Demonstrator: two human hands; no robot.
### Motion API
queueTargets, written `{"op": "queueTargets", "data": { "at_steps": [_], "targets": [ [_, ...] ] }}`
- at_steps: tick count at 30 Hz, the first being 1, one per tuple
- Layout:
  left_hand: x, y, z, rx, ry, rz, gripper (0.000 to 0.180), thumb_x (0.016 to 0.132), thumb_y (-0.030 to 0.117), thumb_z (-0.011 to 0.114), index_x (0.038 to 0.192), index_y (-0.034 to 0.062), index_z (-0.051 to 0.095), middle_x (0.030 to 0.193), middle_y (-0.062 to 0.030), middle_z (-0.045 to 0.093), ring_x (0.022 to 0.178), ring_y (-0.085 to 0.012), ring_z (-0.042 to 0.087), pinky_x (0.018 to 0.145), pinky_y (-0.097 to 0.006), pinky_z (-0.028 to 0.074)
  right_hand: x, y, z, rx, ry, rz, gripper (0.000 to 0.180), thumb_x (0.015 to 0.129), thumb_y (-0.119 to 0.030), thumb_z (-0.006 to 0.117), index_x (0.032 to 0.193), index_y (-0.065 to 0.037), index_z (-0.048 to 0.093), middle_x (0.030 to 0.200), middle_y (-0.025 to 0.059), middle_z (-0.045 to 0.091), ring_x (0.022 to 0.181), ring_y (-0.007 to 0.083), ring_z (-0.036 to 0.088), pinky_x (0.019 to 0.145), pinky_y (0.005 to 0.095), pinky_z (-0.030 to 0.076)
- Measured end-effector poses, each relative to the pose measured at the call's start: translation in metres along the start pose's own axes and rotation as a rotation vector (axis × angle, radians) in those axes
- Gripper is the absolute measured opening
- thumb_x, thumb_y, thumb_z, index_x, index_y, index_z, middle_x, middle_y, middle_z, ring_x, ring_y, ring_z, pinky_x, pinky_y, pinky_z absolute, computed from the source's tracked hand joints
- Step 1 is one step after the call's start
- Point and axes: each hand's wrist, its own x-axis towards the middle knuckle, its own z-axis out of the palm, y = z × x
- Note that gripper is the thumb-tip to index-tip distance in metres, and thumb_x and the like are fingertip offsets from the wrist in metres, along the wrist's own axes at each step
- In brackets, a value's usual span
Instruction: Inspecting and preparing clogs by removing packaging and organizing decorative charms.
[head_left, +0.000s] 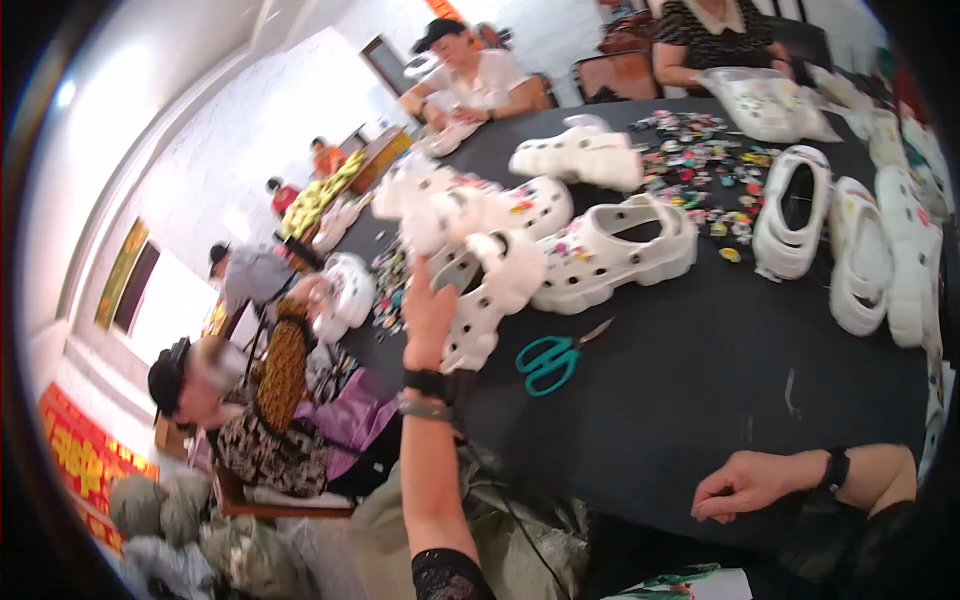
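Observation:
My left hand (430, 312) reaches over the left side of a pile of white clogs, its index finger stretched out and its other fingers partly hidden. It overlaps the edge of a white clog (500, 285) with round holes; whether it presses on it I cannot tell. Just beyond the fingertip is another white clog (425, 225). To the right lies a white clog (615, 255) with colourful charms on its toe. My right hand (745, 487) rests at the table's near edge, fingers loosely curled, with nothing visible in them. Teal-handled scissors (550, 366) lie between my hands.
Colourful shoe charms (700, 170) are scattered at the far side of the black table (690, 380). More white clogs (793, 213) stand at the right. Several people sit around the table; one person (270, 430) is close on my left. Filled sacks (250, 550) lie on the floor.

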Motion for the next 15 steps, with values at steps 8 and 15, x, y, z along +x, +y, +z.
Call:
{"op": "queueTargets", "data": {
  "at_steps": [8,15],
  "targets": [
    [0.012,0.034,-0.009,0.253,-0.156,-0.049,0.037,0.069,0.016,0.053,0.105,0.0104,0.058,0.096,-0.0212,0.064,0.094,-0.0383,0.061,0.081,-0.047,0.047,-0.012,-0.002,0.008,0.034,0.113,0.103,0.020,0.092,-0.026,0.059,0.095,-0.008,0.069,0.071,-0.0006,0.067,0.068,0.0064,0.064,0.061,0.0217,0.049],
    [0.022,0.025,-0.006,0.545,-0.265,-0.086,0.041,0.072,0.009,0.053,0.112,0.0129,0.063,0.094,-0.0192,0.067,0.090,-0.0351,0.065,0.079,-0.045,0.051,0.000,0.000,0.001,-0.040,0.011,-0.003,0.024,0.095,-0.028,0.054,0.103,-0.008,0.064,0.071,-0.0003,0.065,0.065,0.0067,0.061,0.058,0.0239,0.047]
  ]
}}
